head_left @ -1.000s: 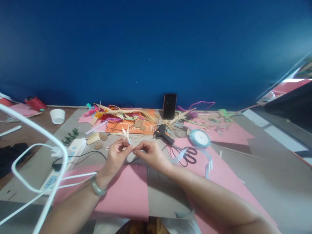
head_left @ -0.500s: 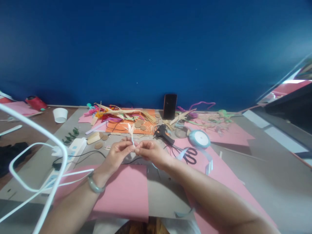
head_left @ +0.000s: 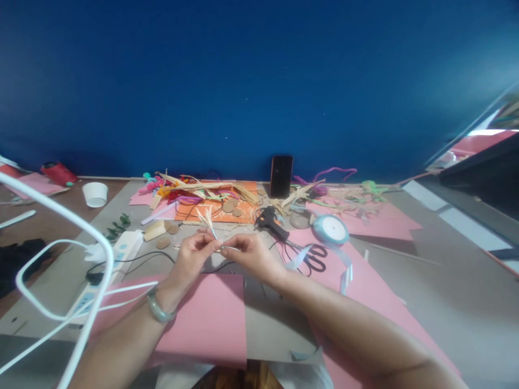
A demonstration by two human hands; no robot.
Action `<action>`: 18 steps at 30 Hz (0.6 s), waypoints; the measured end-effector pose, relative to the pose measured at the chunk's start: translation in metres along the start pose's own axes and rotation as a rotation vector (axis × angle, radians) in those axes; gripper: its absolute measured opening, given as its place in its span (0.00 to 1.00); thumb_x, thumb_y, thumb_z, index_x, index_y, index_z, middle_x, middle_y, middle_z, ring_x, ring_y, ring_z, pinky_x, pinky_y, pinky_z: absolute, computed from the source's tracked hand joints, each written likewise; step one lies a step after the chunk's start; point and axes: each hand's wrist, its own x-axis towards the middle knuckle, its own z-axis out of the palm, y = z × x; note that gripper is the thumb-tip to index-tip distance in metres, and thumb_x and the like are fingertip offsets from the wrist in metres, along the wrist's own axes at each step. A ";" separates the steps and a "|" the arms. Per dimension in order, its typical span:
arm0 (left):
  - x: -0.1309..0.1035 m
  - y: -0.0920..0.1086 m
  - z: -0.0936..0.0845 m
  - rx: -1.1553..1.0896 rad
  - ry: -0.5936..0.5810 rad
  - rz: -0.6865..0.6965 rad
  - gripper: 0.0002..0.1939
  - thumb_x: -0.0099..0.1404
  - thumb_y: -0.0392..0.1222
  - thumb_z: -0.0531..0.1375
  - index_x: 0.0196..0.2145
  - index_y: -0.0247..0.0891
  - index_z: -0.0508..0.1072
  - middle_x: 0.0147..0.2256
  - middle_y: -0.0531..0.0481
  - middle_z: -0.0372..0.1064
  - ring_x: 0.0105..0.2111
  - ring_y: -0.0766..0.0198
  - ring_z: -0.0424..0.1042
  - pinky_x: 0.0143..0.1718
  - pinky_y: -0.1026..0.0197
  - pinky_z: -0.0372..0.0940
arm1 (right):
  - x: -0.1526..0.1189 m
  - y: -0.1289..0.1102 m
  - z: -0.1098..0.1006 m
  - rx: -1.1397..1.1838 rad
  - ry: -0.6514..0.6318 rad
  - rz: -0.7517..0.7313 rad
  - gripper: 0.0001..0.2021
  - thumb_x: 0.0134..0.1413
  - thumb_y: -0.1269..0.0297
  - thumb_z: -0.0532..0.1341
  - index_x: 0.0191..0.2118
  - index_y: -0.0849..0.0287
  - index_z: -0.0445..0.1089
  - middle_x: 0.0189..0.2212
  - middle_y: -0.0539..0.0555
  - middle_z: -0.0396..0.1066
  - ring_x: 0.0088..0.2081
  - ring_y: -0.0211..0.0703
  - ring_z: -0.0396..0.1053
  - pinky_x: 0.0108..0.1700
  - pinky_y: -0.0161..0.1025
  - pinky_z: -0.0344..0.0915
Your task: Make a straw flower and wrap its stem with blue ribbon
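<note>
Pinching a pale, frayed bundle (head_left: 207, 220) tips-up over the desk (head_left: 267, 340), the left hand (head_left: 198, 252) holds it low, seemingly for steadiness — the right hand (head_left: 252, 257) alongside, its grip too hidden to tell — ribbon spool (head_left: 331, 229) at right, presumably for easy reach

Our bare left forearm (head_left: 121, 346) and right forearm (head_left: 357, 319) slant inward. Our left grip (head_left: 195, 253) and right grip (head_left: 252, 256) sit close, fingertips facing, each pinching with bent fingers; we cannot tell whether the two touch.
</note>
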 end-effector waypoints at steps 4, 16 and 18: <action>0.000 -0.001 0.000 0.025 0.040 0.021 0.11 0.54 0.45 0.66 0.21 0.37 0.73 0.24 0.52 0.64 0.32 0.63 0.64 0.39 0.61 0.60 | 0.000 0.004 0.002 -0.015 0.032 -0.058 0.07 0.45 0.64 0.65 0.28 0.63 0.74 0.24 0.50 0.72 0.27 0.37 0.65 0.32 0.35 0.61; -0.003 -0.003 0.001 0.119 0.105 0.166 0.10 0.54 0.42 0.66 0.21 0.36 0.70 0.27 0.51 0.64 0.34 0.62 0.65 0.41 0.60 0.61 | -0.001 0.004 0.005 -0.011 0.033 -0.068 0.06 0.48 0.64 0.63 0.27 0.62 0.72 0.23 0.49 0.70 0.28 0.37 0.66 0.34 0.35 0.61; -0.004 -0.002 0.000 0.086 0.074 0.145 0.09 0.54 0.41 0.66 0.23 0.36 0.70 0.27 0.51 0.64 0.33 0.63 0.66 0.39 0.61 0.61 | -0.002 0.004 0.004 0.014 0.012 -0.060 0.06 0.48 0.64 0.63 0.27 0.62 0.72 0.23 0.49 0.70 0.28 0.37 0.66 0.34 0.35 0.62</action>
